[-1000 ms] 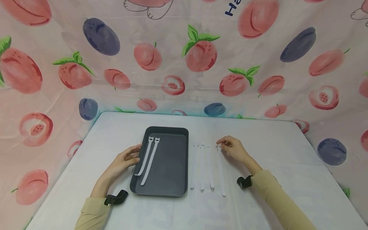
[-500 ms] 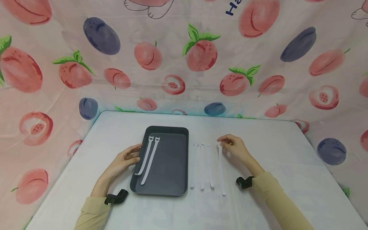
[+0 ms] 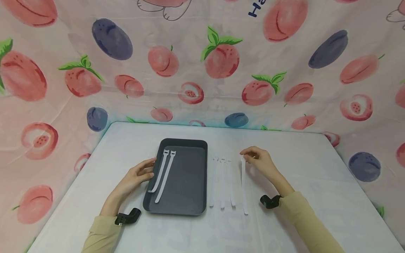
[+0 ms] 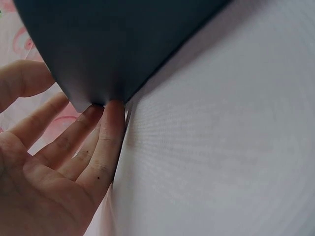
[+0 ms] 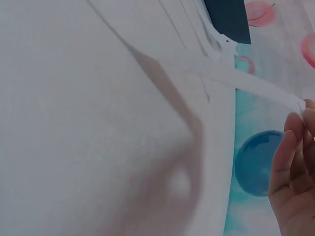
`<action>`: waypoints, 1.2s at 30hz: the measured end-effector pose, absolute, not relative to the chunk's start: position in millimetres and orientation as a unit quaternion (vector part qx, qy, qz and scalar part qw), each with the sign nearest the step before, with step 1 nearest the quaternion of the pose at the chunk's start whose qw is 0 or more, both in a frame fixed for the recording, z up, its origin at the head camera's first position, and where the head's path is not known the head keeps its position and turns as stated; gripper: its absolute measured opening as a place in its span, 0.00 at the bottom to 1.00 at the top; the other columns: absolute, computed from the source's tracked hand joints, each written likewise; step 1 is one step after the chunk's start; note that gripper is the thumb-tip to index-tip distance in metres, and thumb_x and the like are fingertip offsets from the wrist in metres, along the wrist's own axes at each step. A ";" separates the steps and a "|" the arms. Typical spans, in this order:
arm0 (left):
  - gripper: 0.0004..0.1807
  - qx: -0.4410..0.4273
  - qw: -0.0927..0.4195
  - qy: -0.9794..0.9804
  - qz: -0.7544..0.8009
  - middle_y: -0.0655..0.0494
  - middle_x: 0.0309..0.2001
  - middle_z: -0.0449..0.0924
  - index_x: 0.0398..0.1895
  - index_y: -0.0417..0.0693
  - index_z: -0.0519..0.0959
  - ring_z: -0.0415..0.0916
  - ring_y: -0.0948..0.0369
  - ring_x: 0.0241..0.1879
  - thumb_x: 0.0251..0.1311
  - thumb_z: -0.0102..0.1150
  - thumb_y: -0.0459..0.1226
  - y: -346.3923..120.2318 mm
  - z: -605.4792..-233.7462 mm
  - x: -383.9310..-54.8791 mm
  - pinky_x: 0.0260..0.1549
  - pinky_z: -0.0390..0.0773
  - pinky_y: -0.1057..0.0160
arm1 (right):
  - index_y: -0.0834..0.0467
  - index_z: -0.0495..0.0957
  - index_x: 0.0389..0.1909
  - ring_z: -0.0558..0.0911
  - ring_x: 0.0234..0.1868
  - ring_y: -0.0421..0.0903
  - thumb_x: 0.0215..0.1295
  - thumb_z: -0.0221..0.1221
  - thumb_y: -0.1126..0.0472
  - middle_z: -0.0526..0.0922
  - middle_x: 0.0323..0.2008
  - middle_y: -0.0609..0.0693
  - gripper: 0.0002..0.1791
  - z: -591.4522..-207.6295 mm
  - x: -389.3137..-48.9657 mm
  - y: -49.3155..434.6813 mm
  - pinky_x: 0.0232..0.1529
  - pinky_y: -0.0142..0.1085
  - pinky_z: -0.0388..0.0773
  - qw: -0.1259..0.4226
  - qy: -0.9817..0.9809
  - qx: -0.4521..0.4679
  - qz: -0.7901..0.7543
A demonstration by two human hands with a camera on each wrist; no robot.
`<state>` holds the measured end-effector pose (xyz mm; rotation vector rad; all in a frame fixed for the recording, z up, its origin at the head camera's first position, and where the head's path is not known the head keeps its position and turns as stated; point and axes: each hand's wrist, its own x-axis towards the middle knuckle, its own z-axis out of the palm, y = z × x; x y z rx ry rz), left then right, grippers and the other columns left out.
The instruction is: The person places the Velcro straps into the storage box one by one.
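Note:
My right hand (image 3: 257,160) pinches the slotted head end of a white cable tie (image 3: 243,186). In the right wrist view the tie's upper part slants up off the table to the fingertips, over its shadow. My left hand (image 3: 139,174) rests with its fingers extended against the left side of a dark grey tray (image 3: 186,175); the left wrist view shows those fingers touching the outer wall. Two white cable ties (image 3: 165,177) lie side by side in the tray's left part, one with a bent tail.
Three more white cable ties (image 3: 223,184) lie roughly parallel on the white table (image 3: 294,165), between the tray and the held tie. A fruit-print cloth (image 3: 190,42) hangs behind the table and at its sides. Each wrist wears a black camera (image 3: 128,216).
My right hand has risen slightly and shifted a little right, lifting the tie's head end away from the table. The left hand and tray stay put.

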<state>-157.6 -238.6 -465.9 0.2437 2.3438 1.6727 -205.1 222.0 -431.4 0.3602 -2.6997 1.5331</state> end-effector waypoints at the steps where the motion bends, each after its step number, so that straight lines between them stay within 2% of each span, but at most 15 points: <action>1: 0.33 0.084 0.126 0.805 0.573 0.40 0.70 0.61 0.73 0.54 0.59 0.62 0.42 0.69 0.65 0.56 0.40 -238.8 -466.1 -157.6 0.63 0.65 0.41 | 0.62 0.81 0.45 0.78 0.31 0.42 0.66 0.58 0.64 0.83 0.40 0.62 0.09 -429.9 -204.4 221.4 0.34 0.34 0.77 0.008 -0.864 0.115 0.490; 5: 0.33 0.084 0.131 0.805 0.572 0.40 0.71 0.61 0.73 0.55 0.59 0.61 0.42 0.69 0.66 0.56 0.41 -240.0 -467.1 -157.6 0.62 0.66 0.42 | 0.64 0.81 0.45 0.79 0.32 0.43 0.67 0.57 0.66 0.82 0.42 0.64 0.09 -419.4 -199.2 216.8 0.34 0.32 0.77 0.005 -0.866 0.112 0.487; 11: 0.33 0.083 0.132 0.806 0.570 0.40 0.71 0.61 0.73 0.55 0.59 0.61 0.42 0.69 0.66 0.56 0.41 -240.7 -467.4 -157.4 0.63 0.64 0.39 | 0.68 0.80 0.44 0.76 0.30 0.36 0.66 0.55 0.70 0.81 0.43 0.67 0.09 -390.3 -182.1 204.8 0.33 0.27 0.75 0.005 -0.871 0.113 0.478; 18: 0.33 0.085 0.130 0.807 0.570 0.39 0.71 0.61 0.73 0.53 0.59 0.62 0.41 0.69 0.66 0.56 0.41 -239.9 -466.6 -157.2 0.62 0.65 0.41 | 0.69 0.80 0.43 0.78 0.31 0.42 0.66 0.56 0.70 0.81 0.43 0.68 0.09 -378.9 -175.5 200.0 0.33 0.27 0.75 0.013 -0.874 0.111 0.473; 24: 0.33 0.083 0.128 0.809 0.568 0.39 0.70 0.62 0.73 0.54 0.59 0.62 0.42 0.69 0.65 0.57 0.41 -240.1 -465.5 -157.4 0.60 0.69 0.49 | 0.70 0.80 0.42 0.78 0.29 0.37 0.65 0.56 0.71 0.82 0.41 0.69 0.08 -375.1 -175.1 199.8 0.33 0.28 0.76 0.032 -0.869 0.114 0.481; 27: 0.33 0.084 0.128 0.810 0.566 0.39 0.70 0.62 0.73 0.54 0.59 0.62 0.42 0.69 0.65 0.57 0.41 -240.3 -465.7 -157.6 0.59 0.70 0.53 | 0.70 0.80 0.42 0.78 0.29 0.38 0.65 0.56 0.71 0.82 0.40 0.68 0.08 -372.7 -175.1 199.5 0.34 0.27 0.77 0.039 -0.869 0.111 0.481; 32: 0.33 0.084 0.128 0.810 0.566 0.39 0.70 0.62 0.73 0.54 0.59 0.62 0.42 0.69 0.66 0.57 0.41 -240.0 -466.0 -157.5 0.60 0.69 0.48 | 0.69 0.80 0.42 0.80 0.33 0.50 0.66 0.56 0.70 0.83 0.40 0.66 0.08 -368.2 -172.9 198.1 0.35 0.27 0.77 0.032 -0.868 0.107 0.484; 36: 0.33 0.085 0.127 0.809 0.568 0.39 0.70 0.62 0.73 0.54 0.59 0.62 0.42 0.69 0.66 0.57 0.41 -239.0 -465.8 -157.9 0.61 0.68 0.46 | 0.66 0.81 0.42 0.80 0.32 0.44 0.66 0.57 0.68 0.83 0.40 0.63 0.07 -375.1 -176.7 202.1 0.35 0.27 0.77 0.039 -0.864 0.112 0.489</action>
